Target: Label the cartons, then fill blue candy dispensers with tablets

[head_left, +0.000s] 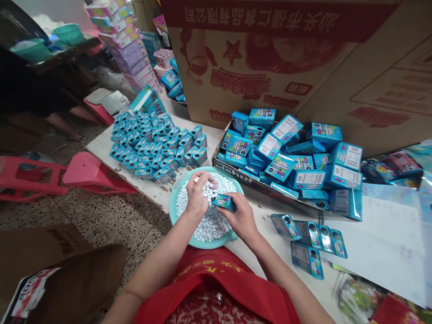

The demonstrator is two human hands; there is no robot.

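Note:
A teal basin [173, 204] full of small white candies [211, 227] sits at the table's front edge, close to my body. Over it, my left hand [198, 193] is cupped round a handful of the candies, some showing between thumb and fingers. My right hand [243, 216] grips a small blue candy box [223, 202], tilted so that its end meets the candies in my left hand. The box's opening is hidden by the candies and fingers.
An open carton [256, 182] heaped with blue boxes stands right of the basin. Several blue boxes [308, 234] with round holes stand nearer me. Many more [158, 144] stand packed at the left. Large cardboard boxes [263, 58] wall off the back. Pink stools [89, 173] are on the floor.

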